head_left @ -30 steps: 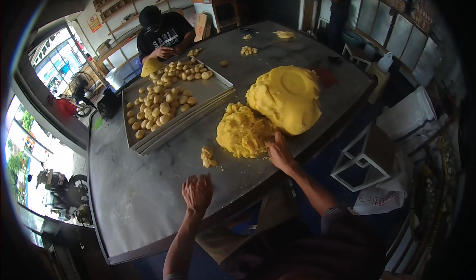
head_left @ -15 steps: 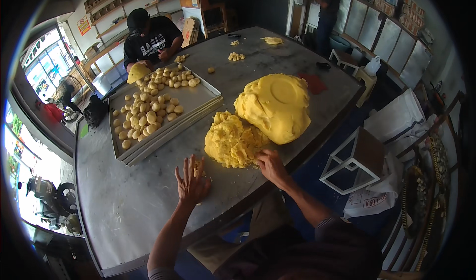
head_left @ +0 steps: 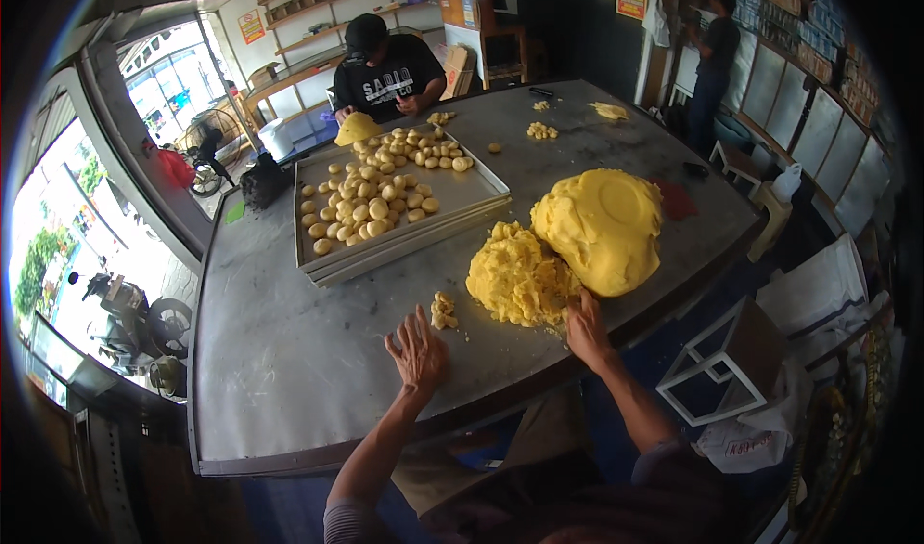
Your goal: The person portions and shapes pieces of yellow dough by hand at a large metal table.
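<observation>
The person's left hand (head_left: 419,351) is spread, palm down, low over the metal table (head_left: 279,371); whether the palm touches the surface cannot be told. Just beyond its fingertips lies a small cluster of dough bits (head_left: 443,311), too lumpy to count.

The right hand (head_left: 585,332) is at the near right edge of the crumbly yellow dough (head_left: 515,272). Its fingers are bunched against the mound, and it cannot be told whether they pinch a piece. The crumbly dough sits against the smooth dough mass (head_left: 599,236), so their meeting sides are hidden.

Farther left, dough balls (head_left: 375,207) hide much of the tray (head_left: 472,186) under them. Behind it sits a co-worker (head_left: 390,82), whose hands are partly hidden by a yellow lump (head_left: 358,129) and hard to read. The dark rim cuts off the shelving at right.
</observation>
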Tool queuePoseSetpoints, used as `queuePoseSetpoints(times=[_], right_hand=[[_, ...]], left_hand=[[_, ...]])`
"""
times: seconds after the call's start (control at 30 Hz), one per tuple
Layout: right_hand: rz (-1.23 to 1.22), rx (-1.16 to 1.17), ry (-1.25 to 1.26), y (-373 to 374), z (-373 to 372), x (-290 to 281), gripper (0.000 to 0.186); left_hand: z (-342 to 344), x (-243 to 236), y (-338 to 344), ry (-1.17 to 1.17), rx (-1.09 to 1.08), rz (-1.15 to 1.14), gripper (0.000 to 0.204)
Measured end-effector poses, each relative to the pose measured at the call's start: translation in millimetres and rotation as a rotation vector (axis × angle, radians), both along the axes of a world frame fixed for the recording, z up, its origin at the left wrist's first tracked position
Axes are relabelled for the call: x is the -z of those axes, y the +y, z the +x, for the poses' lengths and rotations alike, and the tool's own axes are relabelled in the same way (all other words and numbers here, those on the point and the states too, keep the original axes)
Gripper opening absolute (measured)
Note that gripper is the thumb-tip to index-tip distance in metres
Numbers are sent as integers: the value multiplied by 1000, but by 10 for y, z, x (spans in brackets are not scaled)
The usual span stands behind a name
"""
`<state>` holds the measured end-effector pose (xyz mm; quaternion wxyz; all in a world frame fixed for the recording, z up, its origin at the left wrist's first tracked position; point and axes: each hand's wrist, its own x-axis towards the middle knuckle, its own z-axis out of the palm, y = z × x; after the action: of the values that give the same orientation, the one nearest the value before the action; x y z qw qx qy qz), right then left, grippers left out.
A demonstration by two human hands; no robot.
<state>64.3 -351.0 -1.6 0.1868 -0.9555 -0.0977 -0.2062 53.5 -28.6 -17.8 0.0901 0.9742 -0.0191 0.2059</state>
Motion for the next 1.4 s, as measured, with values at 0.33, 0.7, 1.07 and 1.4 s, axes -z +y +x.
queuePoseSetpoints(times=[0.33,0.7,1.07,1.4], right_hand=[[124,-70,-34,-72,-4,-44,23],[12,-39,230,-240,80,-80,20],[236,-135,47,71,-248,-170,42],[501,-374,179,1024,-309,-404,33]], left_hand=[[-567,-69,-136,121,-186,-328,29],[-659,-113,20,11,-110,-1074,33],[-436,-334,-405,278,-12,-1226,38],[-354,-367,-589,351,135,-1319,23]])
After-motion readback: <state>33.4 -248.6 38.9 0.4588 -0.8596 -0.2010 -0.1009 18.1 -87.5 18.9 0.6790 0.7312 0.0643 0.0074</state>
